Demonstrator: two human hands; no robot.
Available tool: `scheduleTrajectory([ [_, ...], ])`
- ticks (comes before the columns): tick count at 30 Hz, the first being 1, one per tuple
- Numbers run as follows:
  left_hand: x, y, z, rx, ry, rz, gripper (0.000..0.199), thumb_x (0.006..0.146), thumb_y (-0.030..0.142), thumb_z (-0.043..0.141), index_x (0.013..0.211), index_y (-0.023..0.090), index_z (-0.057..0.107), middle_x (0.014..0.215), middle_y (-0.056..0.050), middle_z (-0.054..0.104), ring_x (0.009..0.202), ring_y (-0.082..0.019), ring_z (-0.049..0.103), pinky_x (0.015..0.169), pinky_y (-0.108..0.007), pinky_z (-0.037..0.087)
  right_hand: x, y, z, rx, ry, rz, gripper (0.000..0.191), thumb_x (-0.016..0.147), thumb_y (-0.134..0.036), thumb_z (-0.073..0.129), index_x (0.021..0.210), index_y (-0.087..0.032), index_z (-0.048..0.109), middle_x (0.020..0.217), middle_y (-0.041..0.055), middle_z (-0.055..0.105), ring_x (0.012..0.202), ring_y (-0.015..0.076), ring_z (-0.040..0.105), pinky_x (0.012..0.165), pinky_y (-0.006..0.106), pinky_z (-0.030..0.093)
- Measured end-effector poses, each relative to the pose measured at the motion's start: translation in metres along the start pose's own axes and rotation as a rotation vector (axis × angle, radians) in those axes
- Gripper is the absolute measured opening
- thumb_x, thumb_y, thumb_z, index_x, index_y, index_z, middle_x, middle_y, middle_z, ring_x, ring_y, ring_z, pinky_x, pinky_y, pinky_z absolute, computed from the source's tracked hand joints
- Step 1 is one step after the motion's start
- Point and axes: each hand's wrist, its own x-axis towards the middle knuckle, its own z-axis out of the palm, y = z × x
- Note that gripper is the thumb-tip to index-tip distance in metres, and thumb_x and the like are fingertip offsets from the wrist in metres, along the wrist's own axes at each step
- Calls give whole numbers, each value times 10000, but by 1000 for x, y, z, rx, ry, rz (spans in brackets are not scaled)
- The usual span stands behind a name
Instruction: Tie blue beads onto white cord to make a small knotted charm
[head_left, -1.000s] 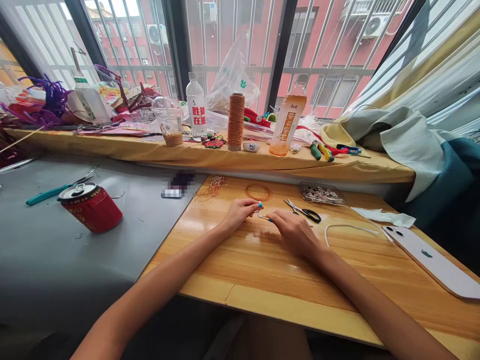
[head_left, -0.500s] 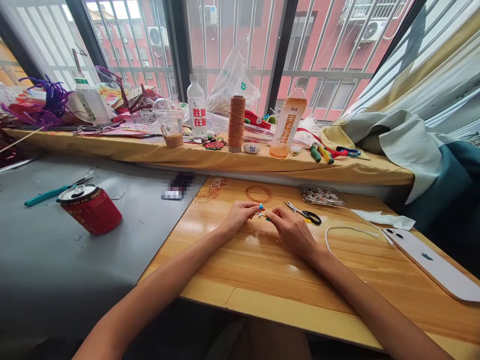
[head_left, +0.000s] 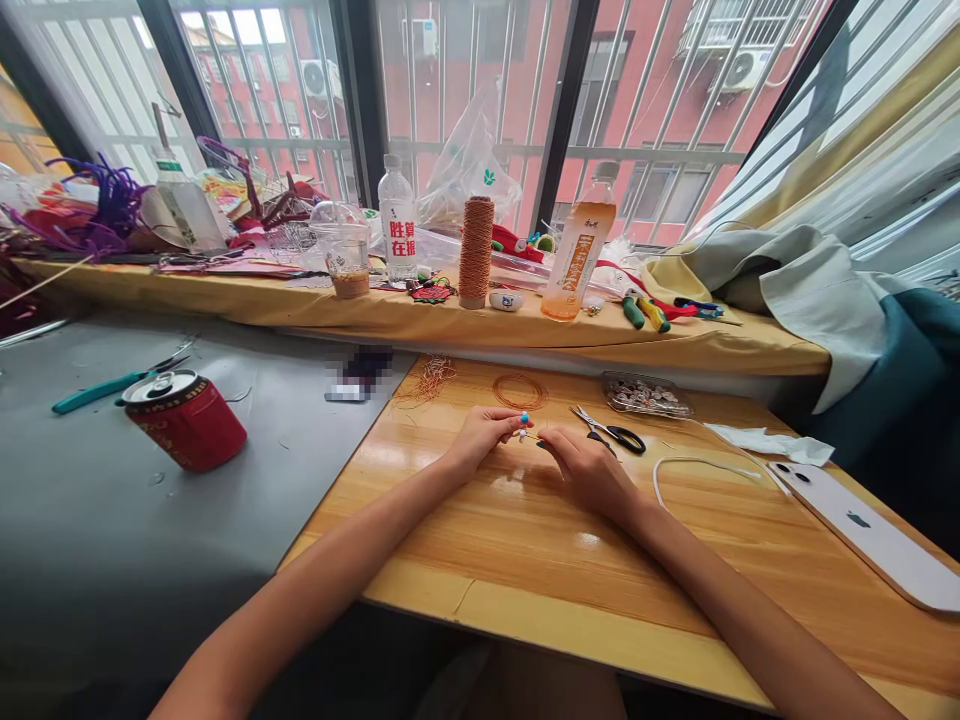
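Note:
Between the fingertips of my left hand (head_left: 480, 438) is a small blue-and-white charm (head_left: 524, 424), its blue round part uppermost and the white part below. Close by on its right, my right hand (head_left: 589, 468) is closed in a pinch. A thin orange cord (head_left: 533, 434) runs from the charm to these fingertips. Something small and dark green shows at the right fingertips, too small to name. Black-handled scissors (head_left: 626, 438) lie just beyond my right hand. A coil of orange cord (head_left: 519, 391) rests on the wooden table behind the charm.
A clear tray of small pieces (head_left: 647, 395) stands at the table's back. At right lie a white cable (head_left: 701, 460), a tissue (head_left: 772, 440) and a phone (head_left: 859, 520). A red can (head_left: 187, 425) and teal pliers (head_left: 97, 393) are left. Bottles and a cord spool (head_left: 476, 255) line the sill.
My right hand has shifted slightly right, away from the charm, and more of the cord and the charm's white part shows. The whole view has shifted slightly.

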Motion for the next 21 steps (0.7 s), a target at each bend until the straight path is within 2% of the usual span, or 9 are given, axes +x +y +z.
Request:
scheduleTrajectory([
  [4, -1, 2, 1, -16, 16, -15, 316, 561, 373, 634, 683, 84, 666, 423, 55, 339, 438, -41, 245, 454, -231, 115, 4, -5, -1, 24, 19, 67, 216, 841, -198, 353, 931, -166, 547, 796, 61, 623, 703, 156, 573, 606, 242, 417],
  [10, 0, 3, 0, -45, 70, -31, 278, 553, 347, 640, 660, 91, 658, 423, 56, 345, 431, -37, 239, 449, -233, 110, 11, -15, -8, -90, -41, 227, 256, 849, -268, 353, 986, -211, 561, 775, 40, 534, 572, 109, 518, 432, 195, 320],
  [14, 1, 2, 0, -65, 66, -32, 288, 544, 354, 645, 660, 91, 657, 426, 53, 357, 429, -36, 243, 448, -234, 99, 11, -16, -7, -180, 43, 168, 258, 844, -305, 371, 951, -156, 553, 770, 50, 541, 567, 109, 511, 422, 196, 312],
  [17, 1, 1, -1, -79, 70, -50, 299, 541, 356, 647, 679, 91, 663, 416, 60, 337, 419, -33, 225, 448, -233, 90, 10, -16, -5, -252, 111, 88, 222, 851, -250, 364, 864, -146, 560, 690, 29, 545, 512, 93, 489, 404, 197, 291],
  [21, 1, 0, -1, -70, 58, -53, 280, 535, 341, 652, 670, 95, 666, 425, 53, 359, 425, -33, 243, 446, -231, 102, 9, -14, -7, -300, 134, -1, 204, 852, -213, 363, 889, -154, 555, 651, 14, 548, 502, 90, 480, 426, 204, 295],
])
